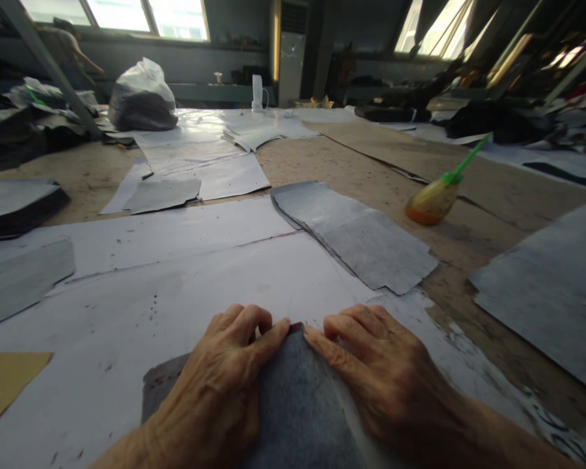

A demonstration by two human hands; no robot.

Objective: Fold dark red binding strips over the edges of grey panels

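Observation:
A grey fabric piece (303, 410) lies in front of me, its narrow far end between my two hands. My left hand (224, 378) pinches the left side of that end with thumb and curled fingers. On the other side, my right hand (388, 371) is closed in the same way, its thumb at the right corner. A small dark reddish strip shows at the edge between the thumbs. Partly hidden under my left hand is another dark grey piece (156, 384). White paper (215, 280) with dark specks is beneath everything.
Beyond my hands lies a stack of grey pieces (361, 234). A squeeze bottle (434, 198) with a green nozzle and amber liquid stands at right, near a large grey sheet (551, 286). Yellow card (10, 384) lies at left. Further back are a filled plastic bag (144, 98) and a person (68, 52).

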